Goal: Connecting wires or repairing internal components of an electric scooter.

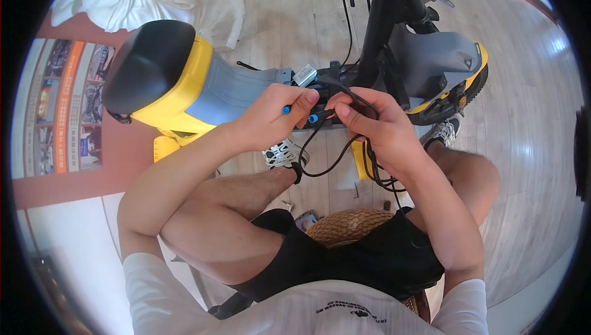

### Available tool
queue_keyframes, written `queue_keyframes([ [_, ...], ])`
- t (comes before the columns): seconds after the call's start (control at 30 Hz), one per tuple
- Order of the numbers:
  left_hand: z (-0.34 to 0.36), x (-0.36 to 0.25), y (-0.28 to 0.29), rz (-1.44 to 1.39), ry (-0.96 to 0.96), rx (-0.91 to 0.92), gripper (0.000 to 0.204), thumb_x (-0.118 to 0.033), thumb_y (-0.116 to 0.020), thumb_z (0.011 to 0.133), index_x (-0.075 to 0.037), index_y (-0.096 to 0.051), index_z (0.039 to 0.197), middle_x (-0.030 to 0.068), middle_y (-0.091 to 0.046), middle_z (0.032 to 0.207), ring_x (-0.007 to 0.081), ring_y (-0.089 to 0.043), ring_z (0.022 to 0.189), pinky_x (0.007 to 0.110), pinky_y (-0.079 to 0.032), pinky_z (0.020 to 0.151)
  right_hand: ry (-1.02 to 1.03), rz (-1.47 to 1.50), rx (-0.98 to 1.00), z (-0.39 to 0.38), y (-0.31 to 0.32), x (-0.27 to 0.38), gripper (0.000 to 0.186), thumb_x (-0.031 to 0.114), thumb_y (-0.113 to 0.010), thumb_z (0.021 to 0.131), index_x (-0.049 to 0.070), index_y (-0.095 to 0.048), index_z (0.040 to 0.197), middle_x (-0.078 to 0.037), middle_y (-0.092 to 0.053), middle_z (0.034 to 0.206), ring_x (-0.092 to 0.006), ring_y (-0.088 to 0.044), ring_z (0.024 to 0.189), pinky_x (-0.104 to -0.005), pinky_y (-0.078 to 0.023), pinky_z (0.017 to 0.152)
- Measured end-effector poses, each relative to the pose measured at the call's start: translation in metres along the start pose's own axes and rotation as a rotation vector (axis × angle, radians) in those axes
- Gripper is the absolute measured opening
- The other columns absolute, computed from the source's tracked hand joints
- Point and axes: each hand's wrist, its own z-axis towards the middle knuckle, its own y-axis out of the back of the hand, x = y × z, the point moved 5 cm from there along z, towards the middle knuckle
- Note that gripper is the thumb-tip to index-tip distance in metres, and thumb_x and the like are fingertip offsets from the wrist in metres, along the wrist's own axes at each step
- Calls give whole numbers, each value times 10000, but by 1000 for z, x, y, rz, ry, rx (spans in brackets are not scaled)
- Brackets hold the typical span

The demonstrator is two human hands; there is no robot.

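My left hand [277, 112] is closed in a pinch, and a blue-tipped cable connector [286, 110] pokes out beneath its fingers. My right hand [385, 124] is closed around black cables [329, 172], thumb against the fingers. Another blue-ended connector [314, 117] sticks out from it toward my left hand. The two hands are close together over the open middle of a yellow and grey electric scooter [231, 85]. A silver box-shaped part [305, 76] sits just beyond my fingertips. Loops of cable hang below my right hand; my fingers hide part of the wiring.
The scooter's black seat [151, 67] is at the left, its black steering column [385, 21] and front wheel [471, 92] at the right. My feet are beside it on the plank floor [523, 169]. A woven stool [348, 227] is beneath me. A white sculpture [154, 2] stands far left.
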Motion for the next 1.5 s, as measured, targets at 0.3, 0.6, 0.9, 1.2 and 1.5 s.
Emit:
queue_keyframes([
  [0.3,0,-6,4,38,-5,-29,526,-415,-410,1037,12,-578,781,74,-562,612,178,-533,590,331,-437,588,-26,-3,12,3,2,-4,120,140,-657,930,31,-689,970,57,-614,841,-36,-452,755,-204,-352,672],
  [0.6,-32,72,1,140,146,275,362,-303,-527,997,3,-591,814,111,-550,622,175,-556,600,350,-450,588,93,-621,-219,23,31,-21,171,163,-663,888,38,-725,987,-58,-685,792,-138,-566,671,-265,-432,643],
  [0.9,-62,202,-155,-177,146,829,310,-308,-580,946,-50,-630,1110,118,-671,1001,226,-628,949,361,-482,852,160,-1351,-424,40,78,-90,170,144,-650,839,47,-709,965,-201,-626,895,-415,-626,849,-473,-506,757],
  [1.2,-6,225,-143,335,142,454,234,-176,-584,787,-18,-686,925,212,-691,930,379,-650,964,438,-527,834,-114,-1561,-437,90,121,-157,242,58,-573,822,-6,-699,1017,-228,-677,949,-403,-652,902,-458,-514,845],
  [1.5,31,273,-86,265,187,-282,102,-62,-603,827,22,-657,813,215,-647,903,401,-636,867,475,-523,763,-483,-1203,-473,125,180,-238,266,116,-638,763,20,-725,995,-225,-696,894,-370,-681,870,-404,-527,797],
])
